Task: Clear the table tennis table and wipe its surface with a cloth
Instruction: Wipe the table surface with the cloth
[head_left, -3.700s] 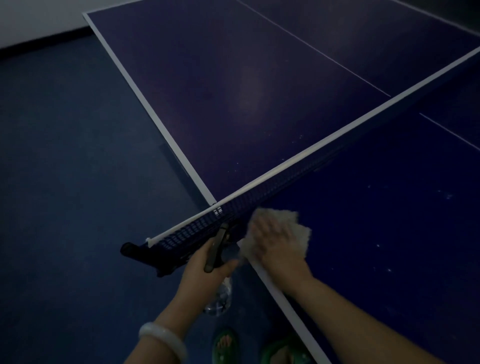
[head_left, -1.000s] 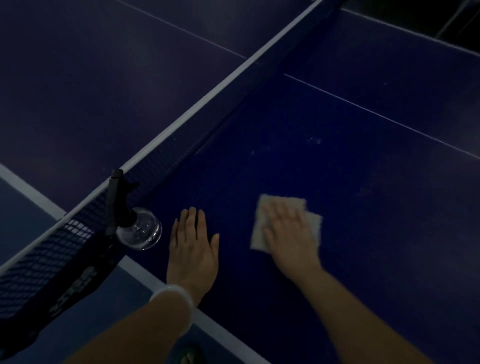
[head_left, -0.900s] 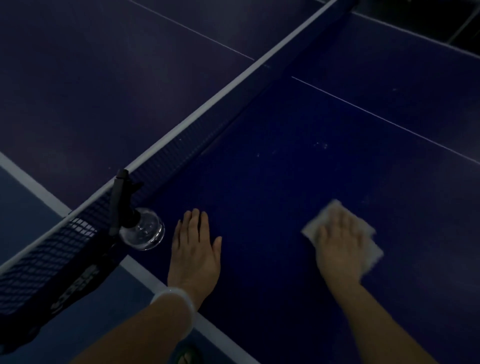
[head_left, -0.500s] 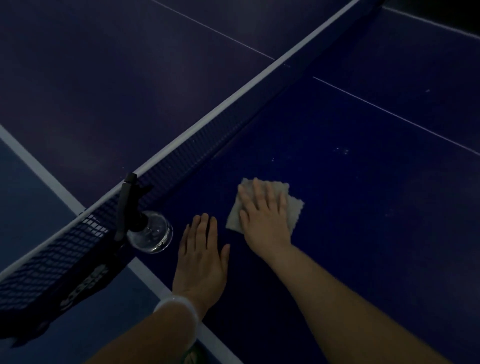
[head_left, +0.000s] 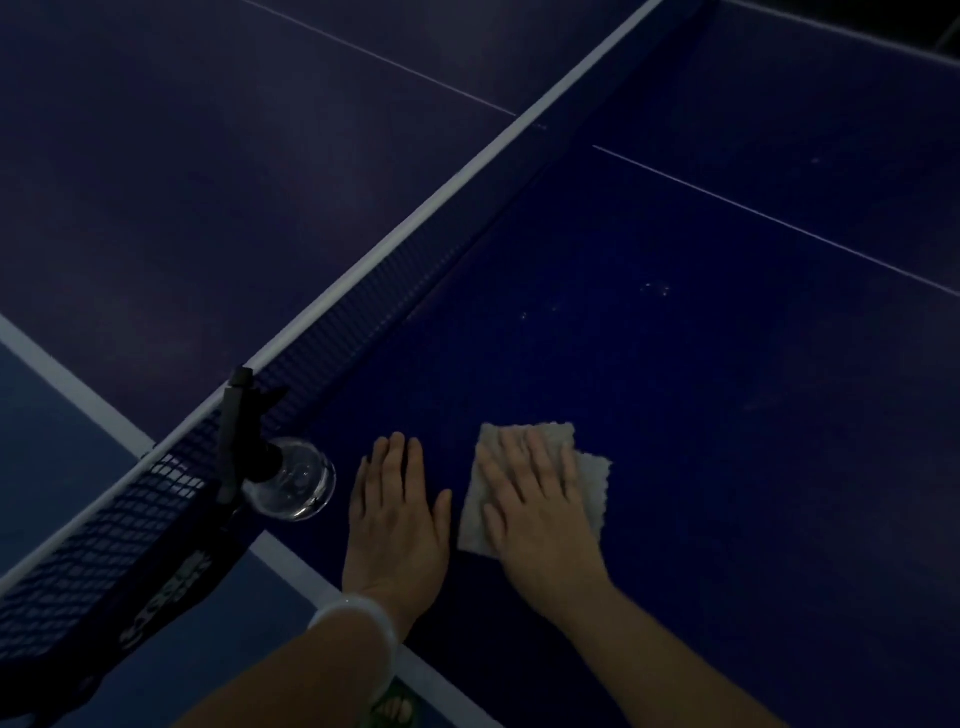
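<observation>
The dark blue table tennis table (head_left: 701, 374) fills the dim view. A pale folded cloth (head_left: 592, 478) lies flat on it near the side edge. My right hand (head_left: 540, 499) presses down on the cloth with fingers spread. My left hand (head_left: 397, 512) rests flat and empty on the table just left of the cloth, a white bangle on its wrist. A clear spray bottle with a black trigger head (head_left: 291, 478) stands at the table corner beside the net post.
The net (head_left: 363, 322) with its white top band runs diagonally from lower left to upper right. The white side line (head_left: 291, 566) marks the table edge under my left wrist. Blue floor (head_left: 47, 441) lies to the left. Small white specks (head_left: 654, 288) dot the surface further in.
My right hand has swept the cloth right, then back left near the net, and now sits a little nearer me beside my left hand. My left hand stayed flat on the table.
</observation>
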